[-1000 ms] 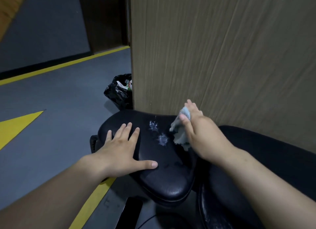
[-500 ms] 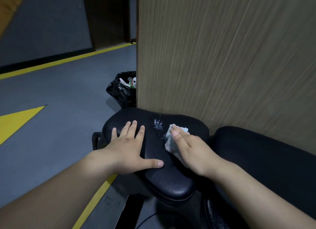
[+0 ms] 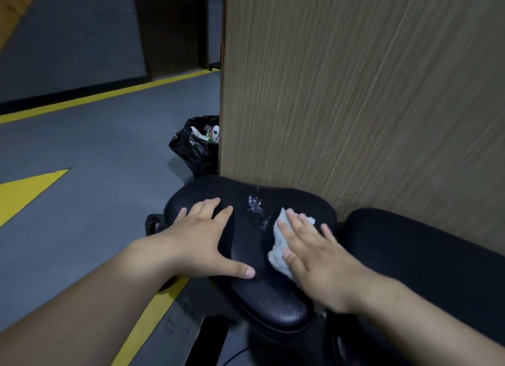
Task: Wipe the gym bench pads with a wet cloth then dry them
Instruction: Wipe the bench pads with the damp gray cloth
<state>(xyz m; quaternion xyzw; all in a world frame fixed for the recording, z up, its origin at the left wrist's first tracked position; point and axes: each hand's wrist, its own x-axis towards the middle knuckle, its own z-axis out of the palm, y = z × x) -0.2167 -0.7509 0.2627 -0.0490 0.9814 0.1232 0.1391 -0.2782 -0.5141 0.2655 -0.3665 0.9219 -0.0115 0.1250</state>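
A black padded bench seat [image 3: 273,297] sits low in front of me, with a wet foamy patch [image 3: 255,205] near its far edge. My left hand [image 3: 207,242] lies flat on the seat's left side, fingers spread, holding nothing. A pale crumpled cloth [image 3: 278,252] is pressed onto the seat's right half under the flat palm and spread fingers of my right hand [image 3: 317,259], just right of the wet patch. A second black pad [image 3: 423,256] extends to the right.
A tall wood-grain panel [image 3: 355,92] stands right behind the pads. A black rubbish bag [image 3: 192,147] with litter sits at its left corner. Grey floor [image 3: 95,174] with yellow stripes lies to the left. The bench's black frame [image 3: 207,343] shows below.
My right hand came down from the seat's far right edge and pressed the cloth flat on the pad, sliding it toward me. One of the two wet patches is gone. My left hand stayed.
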